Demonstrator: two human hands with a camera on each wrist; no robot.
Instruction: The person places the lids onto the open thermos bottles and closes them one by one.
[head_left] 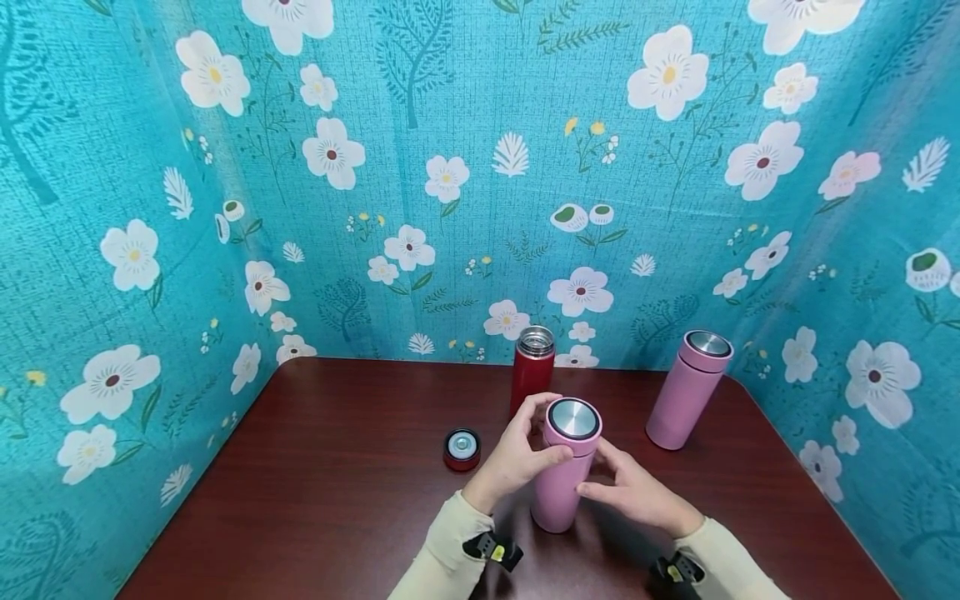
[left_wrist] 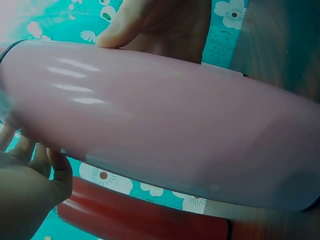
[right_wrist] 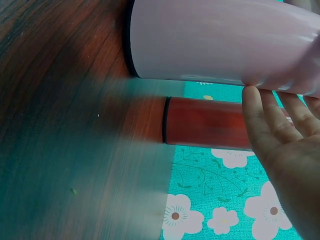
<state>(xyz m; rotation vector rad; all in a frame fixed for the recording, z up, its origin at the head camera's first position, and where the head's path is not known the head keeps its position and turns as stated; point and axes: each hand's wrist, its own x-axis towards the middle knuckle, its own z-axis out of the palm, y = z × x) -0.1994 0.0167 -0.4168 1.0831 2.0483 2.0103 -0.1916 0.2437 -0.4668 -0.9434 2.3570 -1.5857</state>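
Your left hand [head_left: 517, 458] is wrapped around the upper part of the near pink flask [head_left: 564, 475], fingers curled over its cap edge and thumb on the side facing you, so that grip is clamped on the flask. Your right hand [head_left: 637, 492] lies against the flask's right side lower down, with the fingers fairly straight and only their tips on the pink wall (the right wrist view shows the fingertips [right_wrist: 260, 110] just meeting the body, the palm open and away from it). The flask stands upright on the dark red-brown worktop [head_left: 322, 483], close to its near edge and roughly in the middle, with its steel-topped cap on.

Just behind it, touching or nearly so from the head view, stands a red flask [head_left: 531, 371] with its steel mouth uncovered. Its red cap [head_left: 462, 448] lies on the worktop to the left of your left hand, inner side up. A second pink flask [head_left: 688, 390], capped, stands well apart to the right and farther back. A turquoise cloth with white flowers [head_left: 450, 183] hangs round the worktop on three sides. Cream sleeves [head_left: 446, 558] cover both your forearms.
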